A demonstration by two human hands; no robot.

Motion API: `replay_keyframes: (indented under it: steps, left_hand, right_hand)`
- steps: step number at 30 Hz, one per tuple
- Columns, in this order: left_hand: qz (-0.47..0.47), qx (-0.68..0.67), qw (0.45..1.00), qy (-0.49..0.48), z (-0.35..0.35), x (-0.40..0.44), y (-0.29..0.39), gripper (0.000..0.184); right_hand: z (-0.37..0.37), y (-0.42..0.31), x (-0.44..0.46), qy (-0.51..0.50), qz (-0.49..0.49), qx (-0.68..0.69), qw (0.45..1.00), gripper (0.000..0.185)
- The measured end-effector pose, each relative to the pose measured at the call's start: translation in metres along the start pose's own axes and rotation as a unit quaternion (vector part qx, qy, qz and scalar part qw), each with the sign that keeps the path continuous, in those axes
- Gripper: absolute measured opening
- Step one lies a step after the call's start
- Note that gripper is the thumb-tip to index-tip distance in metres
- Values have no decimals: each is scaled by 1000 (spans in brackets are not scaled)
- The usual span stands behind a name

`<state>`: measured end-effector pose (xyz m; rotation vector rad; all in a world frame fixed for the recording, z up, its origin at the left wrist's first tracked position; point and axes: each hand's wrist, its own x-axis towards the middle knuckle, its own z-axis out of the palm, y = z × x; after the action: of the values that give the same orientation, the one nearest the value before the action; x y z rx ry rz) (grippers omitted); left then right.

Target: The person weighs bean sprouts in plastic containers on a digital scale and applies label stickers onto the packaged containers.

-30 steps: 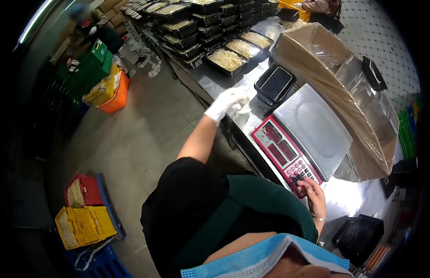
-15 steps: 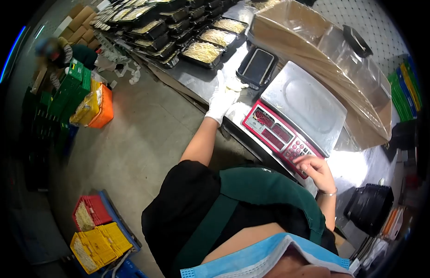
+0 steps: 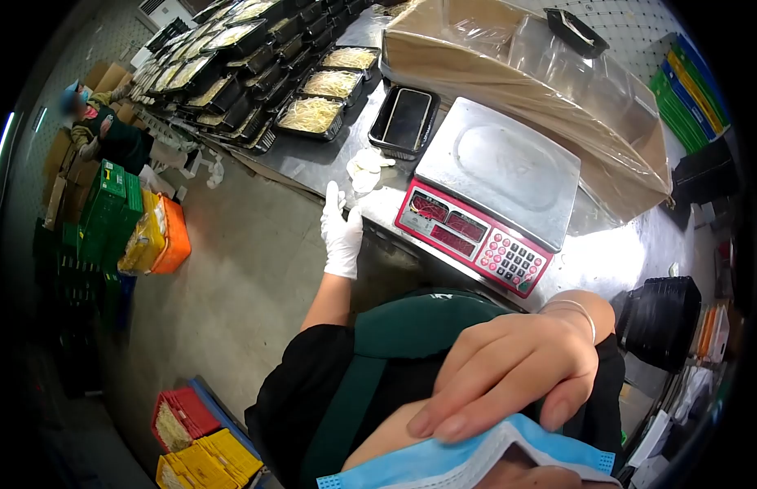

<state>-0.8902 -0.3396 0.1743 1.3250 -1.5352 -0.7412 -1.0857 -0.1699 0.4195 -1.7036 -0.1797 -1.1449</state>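
Note:
My left hand (image 3: 342, 235) wears a white glove and is raised beside the table's near edge, thumb apart from the fingers, with nothing in it. Just beyond it a crumpled white glove (image 3: 367, 169) lies on the metal table. Close to my face is my bare right hand (image 3: 517, 359), fingers loosely stretched, tips at the edge of the blue face mask (image 3: 492, 444); whether they press on it I cannot tell. A red-framed scale (image 3: 496, 175) with a bare metal plate stands in front of me. Left of it, a black tray (image 3: 378, 138) holds a dark-screened phone (image 3: 411, 118).
Black trays of pale sprouts (image 3: 311, 116) stand stacked at the far left of the table. A plastic-lined carton (image 3: 549, 98) is behind the scale. Stacked black trays (image 3: 662, 318) are at right. Crates (image 3: 203, 464) stand on the floor; a person (image 3: 109, 134) is at far left.
My right hand has gone from the scale's keypad up to the mask. My left hand has drawn back from the crumpled glove on the table. The view has shifted.

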Motion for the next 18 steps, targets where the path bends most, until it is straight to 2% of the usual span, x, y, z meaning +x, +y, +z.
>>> replay_keyframes:
  steps: [4, 6, 13, 18]
  left_hand:
    - [-11, -68, 998, -7, 3, -7, 8, 63]
    - [11, -51, 999, -11, 4, -9, 13, 62]
    - [-15, 23, 999, -21, 2, -24, 16, 64]
    - [4, 22, 1000, -13, 5, -30, 24, 63]
  right_hand:
    - [3, 2, 6, -2, -40, 42, 998, 48]
    - [1, 2, 8, -11, -52, 45, 998, 47]
    - [-9, -3, 4, -29, -76, 55, 995, 44]
    - [-12, -7, 0, -39, -82, 67, 994, 42]
